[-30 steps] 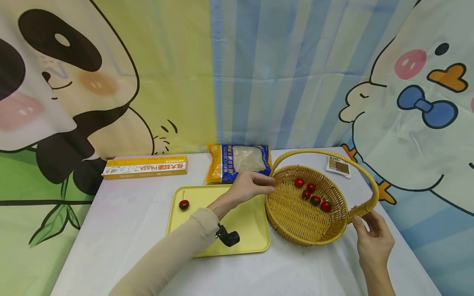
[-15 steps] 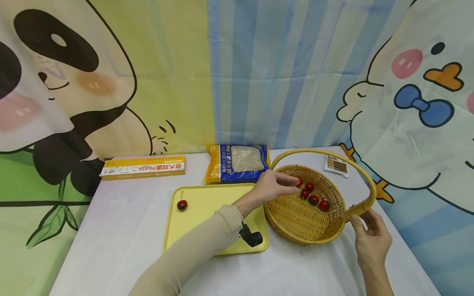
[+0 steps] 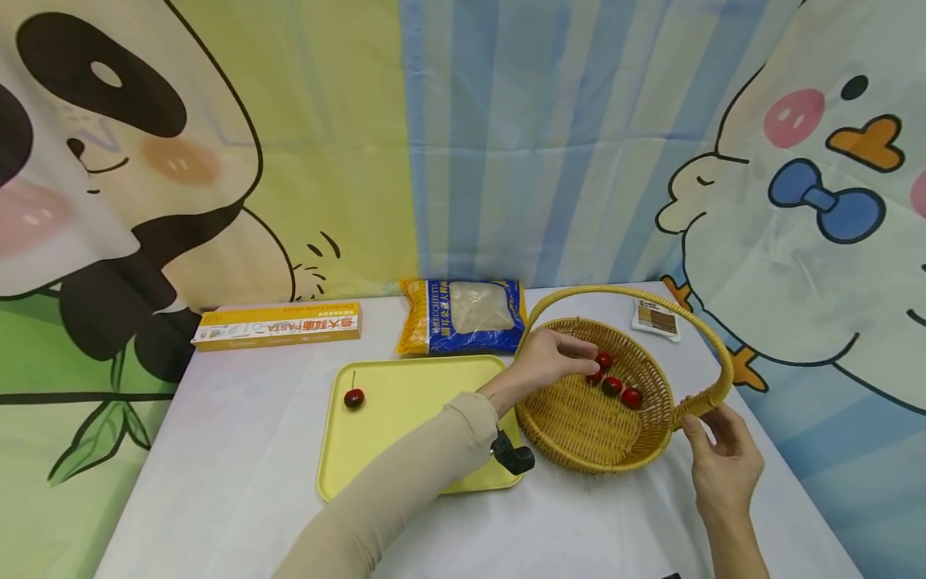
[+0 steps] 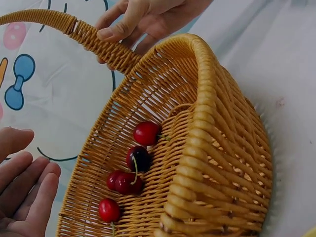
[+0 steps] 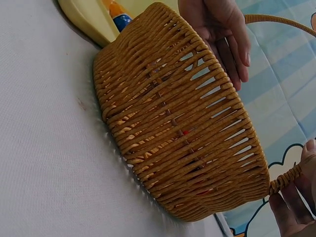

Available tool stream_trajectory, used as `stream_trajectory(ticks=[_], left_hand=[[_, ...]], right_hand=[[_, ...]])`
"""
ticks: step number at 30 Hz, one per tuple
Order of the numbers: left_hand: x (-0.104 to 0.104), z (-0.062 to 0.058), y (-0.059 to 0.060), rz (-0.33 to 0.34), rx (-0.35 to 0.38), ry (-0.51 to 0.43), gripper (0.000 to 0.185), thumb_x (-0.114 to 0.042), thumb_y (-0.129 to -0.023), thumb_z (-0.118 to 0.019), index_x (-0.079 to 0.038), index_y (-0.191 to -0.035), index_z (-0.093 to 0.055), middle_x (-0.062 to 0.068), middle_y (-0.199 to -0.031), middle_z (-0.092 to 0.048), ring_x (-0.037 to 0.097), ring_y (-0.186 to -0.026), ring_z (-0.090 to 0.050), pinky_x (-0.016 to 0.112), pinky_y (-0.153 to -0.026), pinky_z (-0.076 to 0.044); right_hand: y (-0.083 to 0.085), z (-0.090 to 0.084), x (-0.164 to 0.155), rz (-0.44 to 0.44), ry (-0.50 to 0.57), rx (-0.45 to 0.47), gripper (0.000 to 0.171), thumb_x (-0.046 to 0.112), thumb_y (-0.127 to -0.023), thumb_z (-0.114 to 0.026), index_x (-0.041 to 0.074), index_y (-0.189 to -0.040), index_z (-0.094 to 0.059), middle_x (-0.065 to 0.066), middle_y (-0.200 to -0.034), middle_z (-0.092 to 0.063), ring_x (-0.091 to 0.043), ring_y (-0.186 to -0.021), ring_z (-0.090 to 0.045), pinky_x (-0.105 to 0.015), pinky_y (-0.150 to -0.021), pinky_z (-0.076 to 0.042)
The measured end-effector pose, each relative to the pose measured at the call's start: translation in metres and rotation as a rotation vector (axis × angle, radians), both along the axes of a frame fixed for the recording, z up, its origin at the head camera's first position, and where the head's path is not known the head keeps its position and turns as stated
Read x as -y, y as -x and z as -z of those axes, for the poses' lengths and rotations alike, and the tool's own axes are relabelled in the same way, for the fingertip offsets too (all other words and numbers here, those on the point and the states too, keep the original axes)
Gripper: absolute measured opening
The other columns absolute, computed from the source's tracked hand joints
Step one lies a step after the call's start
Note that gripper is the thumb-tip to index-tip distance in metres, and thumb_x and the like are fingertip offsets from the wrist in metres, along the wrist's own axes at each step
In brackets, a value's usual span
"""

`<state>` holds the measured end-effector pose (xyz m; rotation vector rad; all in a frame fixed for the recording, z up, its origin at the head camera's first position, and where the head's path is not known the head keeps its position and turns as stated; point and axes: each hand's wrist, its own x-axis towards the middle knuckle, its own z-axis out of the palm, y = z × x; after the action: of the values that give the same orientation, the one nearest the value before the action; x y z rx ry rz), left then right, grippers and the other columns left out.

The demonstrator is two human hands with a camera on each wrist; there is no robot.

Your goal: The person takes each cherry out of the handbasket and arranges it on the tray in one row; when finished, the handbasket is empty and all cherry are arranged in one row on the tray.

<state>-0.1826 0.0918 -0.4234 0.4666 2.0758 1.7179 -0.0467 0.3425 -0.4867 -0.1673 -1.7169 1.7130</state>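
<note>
The wicker basket (image 3: pixel 589 430) stands on the table with several red cherries (image 4: pixel 147 133) lying on its floor. My left hand (image 3: pixel 546 359) is over the basket's left part, its fingers loosely extended above the cherries; it holds nothing. In the left wrist view, the left hand's fingers (image 4: pixel 42 197) are apart from the fruit. My right hand (image 3: pixel 727 462) grips the right base of the basket's arched handle (image 3: pixel 712 394), thumb on one side and fingers on the other. To the left, a single cherry (image 3: pixel 354 399) with an upright stem sits on the yellow tray (image 3: pixel 405 426).
A blue and orange bag of pasta (image 3: pixel 463 318) lies behind the tray. Farther left is a long pasta box (image 3: pixel 278 326). Behind the basket lies a small white and brown packet (image 3: pixel 656 319). A printed curtain (image 3: pixel 492 161) borders the table's back and sides.
My left hand has moved right, from the basket's left rim to over the cherries inside. The right hand keeps its grip on the handle base. The view has shifted slightly.
</note>
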Motion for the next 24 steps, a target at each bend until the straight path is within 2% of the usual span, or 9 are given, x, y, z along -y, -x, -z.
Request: stream_trajectory(ticks=[7, 9, 16, 24], left_hand=[[-0.020, 0.002, 0.008, -0.090, 0.094, 0.005, 0.017, -0.026, -0.090, -0.085, -0.029, -0.107, -0.084, -0.016, -0.107, -0.076, 0.011, -0.110, -0.068, 0.044, -0.104, -0.053], [-0.024, 0.003, 0.011, -0.107, 0.105, 0.004, 0.017, -0.026, -0.089, -0.085, -0.029, -0.106, -0.084, -0.016, -0.107, -0.075, 0.012, -0.109, -0.068, 0.045, -0.104, -0.053], [-0.028, 0.011, 0.017, -0.128, 0.074, 0.030, 0.021, -0.025, -0.091, -0.084, -0.022, -0.112, -0.083, -0.010, -0.110, -0.077, 0.015, -0.110, -0.069, 0.042, -0.099, -0.056], [-0.027, 0.024, 0.019, -0.172, 0.127, 0.012, 0.028, -0.021, -0.091, -0.084, -0.014, -0.118, -0.081, -0.002, -0.124, -0.074, 0.023, -0.122, -0.066, 0.044, -0.104, -0.054]], right_hand=[[-0.002, -0.002, -0.001, 0.012, -0.012, 0.008, 0.044, -0.020, -0.092, -0.065, -0.012, -0.135, -0.061, -0.005, -0.119, -0.071, -0.016, -0.117, -0.064, -0.015, -0.093, -0.055], [-0.002, -0.002, -0.001, 0.018, -0.015, 0.015, 0.044, -0.019, -0.092, -0.066, -0.011, -0.135, -0.062, -0.004, -0.119, -0.071, -0.016, -0.117, -0.064, -0.015, -0.093, -0.055], [-0.001, -0.002, 0.001, 0.028, -0.003, 0.041, 0.043, -0.018, -0.092, -0.066, -0.011, -0.134, -0.062, -0.003, -0.118, -0.071, -0.016, -0.116, -0.064, -0.015, -0.093, -0.055], [-0.001, -0.002, 0.002, 0.030, -0.044, 0.046, 0.043, -0.017, -0.093, -0.067, -0.009, -0.135, -0.063, -0.002, -0.118, -0.071, -0.015, -0.116, -0.064, -0.014, -0.094, -0.055]])
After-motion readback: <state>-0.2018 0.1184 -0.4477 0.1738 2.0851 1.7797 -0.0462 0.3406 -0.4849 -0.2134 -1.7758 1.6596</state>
